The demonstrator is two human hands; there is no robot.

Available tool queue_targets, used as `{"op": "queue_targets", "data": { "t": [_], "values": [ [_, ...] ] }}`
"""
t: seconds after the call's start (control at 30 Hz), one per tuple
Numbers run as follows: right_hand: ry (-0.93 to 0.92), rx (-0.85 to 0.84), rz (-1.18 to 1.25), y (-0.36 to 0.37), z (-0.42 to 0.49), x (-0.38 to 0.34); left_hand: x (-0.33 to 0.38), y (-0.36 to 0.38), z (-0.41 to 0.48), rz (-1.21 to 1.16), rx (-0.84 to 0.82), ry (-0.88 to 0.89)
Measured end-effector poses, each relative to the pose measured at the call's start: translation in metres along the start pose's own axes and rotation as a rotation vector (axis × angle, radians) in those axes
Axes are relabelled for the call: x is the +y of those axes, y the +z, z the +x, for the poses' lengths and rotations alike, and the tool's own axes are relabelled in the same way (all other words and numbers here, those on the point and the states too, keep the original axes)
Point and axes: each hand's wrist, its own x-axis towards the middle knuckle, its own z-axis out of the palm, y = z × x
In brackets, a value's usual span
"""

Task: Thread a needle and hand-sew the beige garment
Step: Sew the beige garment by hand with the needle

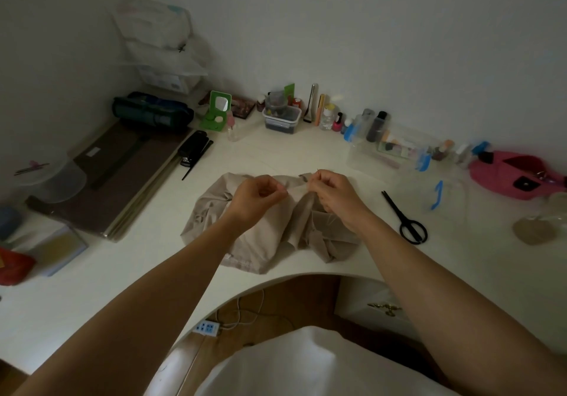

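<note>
On the worktop (153,272) before me the beige garment (245,242) lies bunched, my left hand (260,193) pinching a raised fold, my right hand (331,193) pinching the needle (317,172) just beside it; thread too fine to see, so threading unconfirmed, and most stitching, I judge, is still ahead.

A plain white wall (399,27) fills the top of the frame and meets a second wall (46,42) at upper left. A cream desk (291,153) with a curved cut-out edge spans the middle (the light is dim). Wooden floor (291,294) shows at the bottom, beside a white cabinet (359,297).
</note>
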Motion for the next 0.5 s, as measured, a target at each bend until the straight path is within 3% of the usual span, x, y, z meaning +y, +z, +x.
{"op": "queue_targets", "data": {
  "t": [0.2, 0.37, 0.5],
  "values": [
    [-0.036, -0.019, -0.001, -0.0009, 0.0006, -0.0007, 0.0054, 0.0027, -0.0041, -0.011, -0.114, -0.033],
    [-0.044, -0.014, -0.052, -0.0016, 0.0032, 0.0042, 0.0053, 0.0, -0.0012, 0.004, -0.006, -0.028],
    [-0.037, -0.002, -0.067, -0.0008, 0.0025, 0.006, 0.0097, 0.0034, 0.0001, 0.019, -0.017, -0.052]
  ]
}}
